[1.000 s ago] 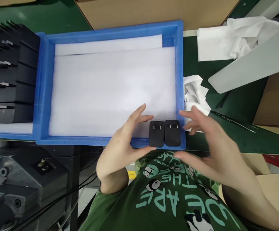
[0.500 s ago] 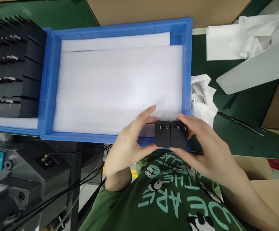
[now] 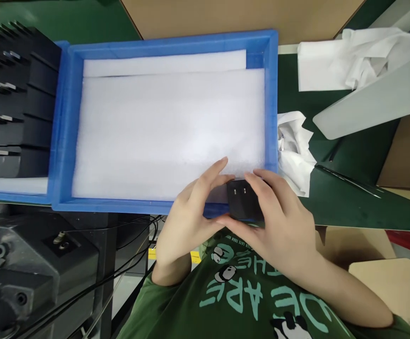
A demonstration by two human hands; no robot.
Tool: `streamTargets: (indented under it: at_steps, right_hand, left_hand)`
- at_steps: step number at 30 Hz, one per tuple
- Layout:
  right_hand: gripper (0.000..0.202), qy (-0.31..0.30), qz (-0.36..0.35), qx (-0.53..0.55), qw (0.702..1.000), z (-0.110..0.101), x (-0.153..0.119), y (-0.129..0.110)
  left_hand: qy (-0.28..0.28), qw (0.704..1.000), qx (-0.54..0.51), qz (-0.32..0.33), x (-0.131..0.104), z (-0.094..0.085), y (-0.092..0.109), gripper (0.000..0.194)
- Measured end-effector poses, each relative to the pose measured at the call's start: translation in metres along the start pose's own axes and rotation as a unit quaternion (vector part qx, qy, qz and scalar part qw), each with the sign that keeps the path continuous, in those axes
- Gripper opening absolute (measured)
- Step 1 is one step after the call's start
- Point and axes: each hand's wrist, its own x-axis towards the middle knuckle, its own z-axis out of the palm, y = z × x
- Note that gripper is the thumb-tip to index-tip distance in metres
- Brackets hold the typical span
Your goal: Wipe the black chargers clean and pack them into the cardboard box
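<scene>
Two black plug-in power adapters were seen side by side; now one black power adapter (image 3: 239, 205) shows its pair of metal prongs facing up, and the other is mostly covered by fingers. My left hand (image 3: 191, 212) pinches from the left side, thumb below and fingers above. From the right, my right hand (image 3: 279, 214) closes over the pair, its fingers across the top and its thumb reaching along the lower edge. Both hands are over the front right corner of a blue tray (image 3: 148, 205) lined with a white foam sheet (image 3: 169, 136).
At left, a second blue tray holds rows of black adapters (image 3: 38, 103), prongs up. Crumpled white wrapping (image 3: 295, 155) and a white sheet (image 3: 321, 66) lie on the green table to the right. Below left stands a dark machine (image 3: 63, 268) with cables; cardboard is behind the tray.
My right hand has slid left across the adapters, covering the right one, and its thumb has moved toward the left thumb. The left hand keeps its hold. The view has shifted slightly.
</scene>
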Motion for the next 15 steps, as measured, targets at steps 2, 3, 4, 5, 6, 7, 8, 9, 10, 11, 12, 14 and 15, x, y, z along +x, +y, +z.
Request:
streamTargets:
  at_steps: [2,3,4,5,6,7,8,9,10,11,12,14,15]
  right_hand:
    - [0.053,0.014,0.005,-0.008,1.000,0.002,0.003,-0.002]
    - [0.049,0.022,0.009,-0.007,1.000,0.001,0.004,-0.001]
    - [0.045,0.030,0.015,0.000,0.999,0.001,0.005,0.001]
    - [0.043,0.034,0.025,0.020,0.999,-0.001,0.006,0.004]
    - [0.041,0.036,0.039,0.057,0.997,-0.003,0.006,0.008]
    - [0.039,0.034,0.058,0.115,0.991,-0.006,0.006,0.013]
    - [0.037,0.031,0.080,0.194,0.977,-0.008,0.006,0.018]
    - [0.036,0.023,0.098,0.288,0.952,-0.011,0.006,0.023]
    - [0.037,0.011,0.110,0.386,0.916,-0.014,0.006,0.027]
    - [0.039,-0.003,0.116,0.470,0.875,-0.016,0.005,0.030]
    - [0.044,-0.014,0.115,0.532,0.839,-0.018,0.005,0.032]
    - [0.059,-0.016,0.101,0.572,0.814,-0.020,0.005,0.031]
    - [0.066,-0.010,0.093,0.556,0.826,-0.020,0.005,0.029]
  left_hand:
    - [0.008,1.000,0.014,0.000,-0.001,0.002,0.002,0.076]
    - [0.014,1.000,0.017,0.001,-0.001,0.004,0.002,0.075]
    - [0.022,1.000,0.016,0.006,-0.002,0.006,0.003,0.075]
    - [0.028,0.999,0.008,0.013,-0.003,0.008,0.003,0.076]
    - [0.036,0.999,-0.006,0.023,-0.003,0.011,0.003,0.078]
    - [0.048,0.998,-0.025,0.035,-0.003,0.014,0.003,0.081]
    - [0.062,0.996,-0.047,0.048,-0.003,0.018,0.004,0.086]
    - [0.076,0.993,-0.070,0.062,-0.002,0.022,0.004,0.092]
    - [0.090,0.989,-0.094,0.076,-0.001,0.026,0.006,0.098]
    - [0.099,0.984,-0.118,0.092,0.002,0.030,0.008,0.103]
    - [0.104,0.978,-0.141,0.110,0.004,0.034,0.011,0.105]
    - [0.109,0.966,-0.175,0.155,0.011,0.042,0.020,0.103]
    - [0.113,0.961,-0.184,0.175,0.015,0.045,0.025,0.101]
